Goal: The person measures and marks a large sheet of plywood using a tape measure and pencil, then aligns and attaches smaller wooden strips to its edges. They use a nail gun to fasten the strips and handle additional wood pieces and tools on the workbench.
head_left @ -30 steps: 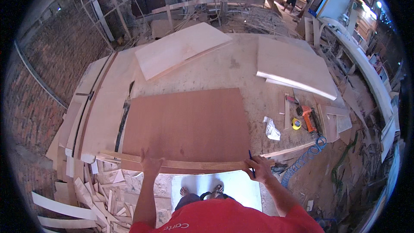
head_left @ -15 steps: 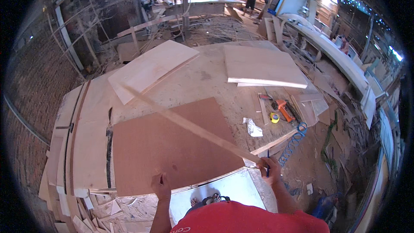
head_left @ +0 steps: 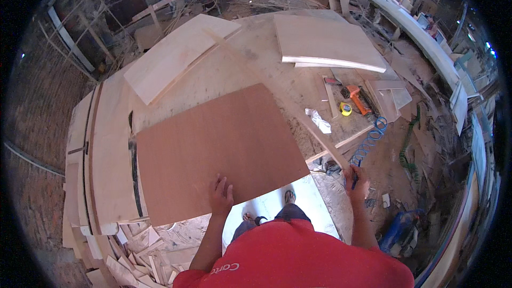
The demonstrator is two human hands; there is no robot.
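While one second ago the wooden strip [head_left: 316, 132] was lying along the front edge of the brown panel [head_left: 218, 146] under both hands, it is now held by the right hand [head_left: 356, 180] alone. The right hand is closed on the near end of this strip, and a blue pen [head_left: 354, 183] is also kept in it. Half a second ago the strip crossed over the panel; now it has swung to the right, and it slants past the panel's right side, above the worktable [head_left: 256, 37], toward the pale board [head_left: 178, 56] at the far left. Because its far part is blurred, I cannot tell whether it touches that board. The left hand [head_left: 221, 194] has moved more to the right along the front edge, and it rests on the panel with its fingers a little apart. The panel lies on the table, its front edge nearest to the person, and its left side stays just beside the dark slot [head_left: 134, 173]. The crumpled white piece [head_left: 318, 121], the yellow tape measure [head_left: 345, 109] and the orange tool [head_left: 356, 99] remain near one another on the right part.
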